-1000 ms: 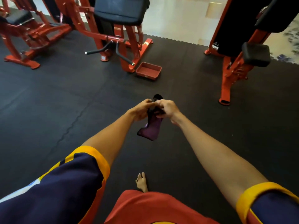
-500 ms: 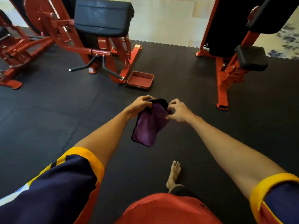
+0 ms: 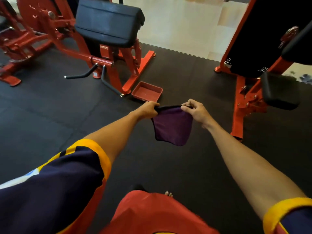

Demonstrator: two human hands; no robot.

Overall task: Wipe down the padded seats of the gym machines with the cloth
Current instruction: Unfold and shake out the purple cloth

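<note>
1. A black rubber floor mat [image 3: 42, 115] is seen over most of the frame. Its toothed edge meets a pale tiled floor [image 3: 185, 22] at the upper centre.
2. A red steel gym machine [image 3: 81, 53] is placed at the upper left, and a wide black padded seat [image 3: 108, 22] is carried on top of it.
3. A second red steel machine [image 3: 239, 102] is found at the right edge, with a smaller black padded block [image 3: 280, 92] fixed on its side.
4. The purple square cloth [image 3: 172, 127] is held up in the middle of the frame. It hangs flat above the mat, apart from both machines.
5. A shallow red plastic tray [image 3: 146, 92] is laid on the mat just beside the foot of the first machine, above the cloth in the frame.
6. The upper left corner of the cloth is gripped by the left hand [image 3: 148, 110], with the fingers curled around it. The upper right corner is pinched by the right hand [image 3: 195, 112].
7. Bare toes [image 3: 168, 194] are seen at the bottom centre, on the mat.
</note>
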